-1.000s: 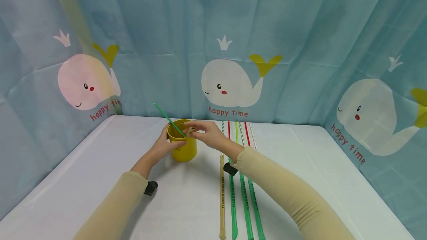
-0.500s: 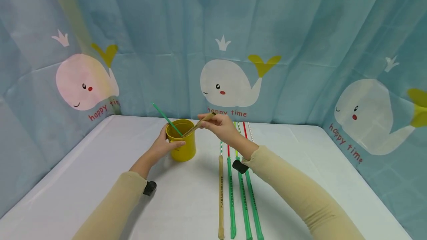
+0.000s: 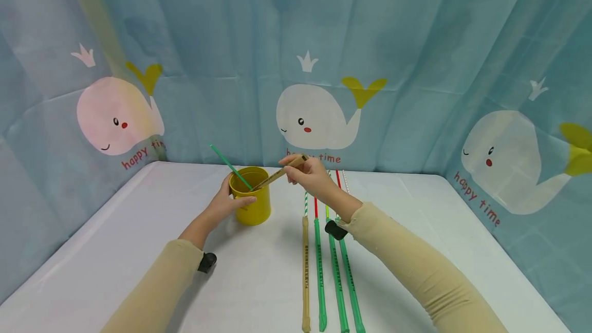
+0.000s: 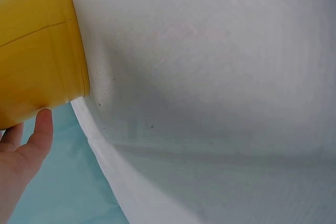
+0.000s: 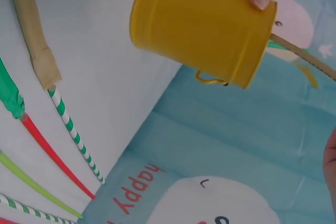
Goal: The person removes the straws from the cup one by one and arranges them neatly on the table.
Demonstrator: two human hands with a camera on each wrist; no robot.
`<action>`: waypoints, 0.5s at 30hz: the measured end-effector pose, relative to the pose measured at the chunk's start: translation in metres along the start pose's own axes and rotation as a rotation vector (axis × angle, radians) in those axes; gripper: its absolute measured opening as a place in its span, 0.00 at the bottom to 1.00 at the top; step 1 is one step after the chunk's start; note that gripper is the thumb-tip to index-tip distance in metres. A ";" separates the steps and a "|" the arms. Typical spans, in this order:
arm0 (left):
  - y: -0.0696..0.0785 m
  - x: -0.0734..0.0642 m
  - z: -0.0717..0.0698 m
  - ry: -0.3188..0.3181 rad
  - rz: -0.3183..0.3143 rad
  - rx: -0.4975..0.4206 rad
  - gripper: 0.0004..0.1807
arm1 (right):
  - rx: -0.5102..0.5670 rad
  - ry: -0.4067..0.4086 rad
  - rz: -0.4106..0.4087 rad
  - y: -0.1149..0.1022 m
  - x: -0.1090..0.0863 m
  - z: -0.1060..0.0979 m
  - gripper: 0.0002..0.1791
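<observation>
My left hand [image 3: 222,204] grips the yellow bucket [image 3: 254,209] from the left, thumb across its near side. In the right wrist view the bucket [image 5: 202,30] shows a small wire handle loop. A green straw [image 3: 225,157] leans leftward out of its mouth. My right hand [image 3: 314,176] pinches a narrow brown straw wrapper [image 3: 276,174] with dark print by its upper end, its lower end slanting in at the bucket's rim. In the left wrist view, fingertips of the left hand [image 4: 23,161] rest against the bucket's wall.
On the white table [image 3: 259,281] lie a long brown wrapper [image 3: 306,271] and several green wrappers [image 3: 321,276] side by side. Striped, red and light-green straws [image 5: 55,156] extend from their far ends. A blue whale-print curtain [image 3: 222,91] hangs behind the table.
My right hand has moved right and slightly up from the bucket's mouth, and more of the brown wrapper shows. The left hand keeps its hold on the bucket.
</observation>
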State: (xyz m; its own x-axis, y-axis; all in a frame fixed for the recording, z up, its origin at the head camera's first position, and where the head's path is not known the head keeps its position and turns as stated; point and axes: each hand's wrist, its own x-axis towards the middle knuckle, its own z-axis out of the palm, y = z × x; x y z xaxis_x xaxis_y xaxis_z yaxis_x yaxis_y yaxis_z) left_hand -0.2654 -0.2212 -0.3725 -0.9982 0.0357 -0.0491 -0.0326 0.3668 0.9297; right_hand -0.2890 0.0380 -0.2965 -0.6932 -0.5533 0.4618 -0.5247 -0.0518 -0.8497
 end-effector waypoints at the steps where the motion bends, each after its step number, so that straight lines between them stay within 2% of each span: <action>1: 0.000 0.000 0.000 -0.001 0.002 0.001 0.59 | 0.002 -0.003 0.004 -0.001 -0.001 -0.001 0.10; 9: 0.004 -0.003 0.001 0.002 0.010 0.015 0.58 | 0.000 -0.064 0.154 -0.009 -0.011 -0.021 0.12; 11: 0.005 -0.004 0.000 0.003 0.010 0.021 0.58 | 0.012 -0.072 0.150 -0.011 -0.014 -0.028 0.13; 15: 0.008 -0.007 -0.002 -0.004 0.014 0.027 0.57 | 0.000 -0.046 0.068 -0.017 -0.021 -0.040 0.12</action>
State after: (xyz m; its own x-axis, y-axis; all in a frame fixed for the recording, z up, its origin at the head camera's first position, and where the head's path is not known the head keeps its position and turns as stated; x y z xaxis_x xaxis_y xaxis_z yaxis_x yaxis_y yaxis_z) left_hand -0.2583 -0.2203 -0.3640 -0.9983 0.0444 -0.0379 -0.0175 0.3915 0.9200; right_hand -0.2854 0.0840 -0.2809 -0.7038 -0.5931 0.3910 -0.4775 -0.0126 -0.8786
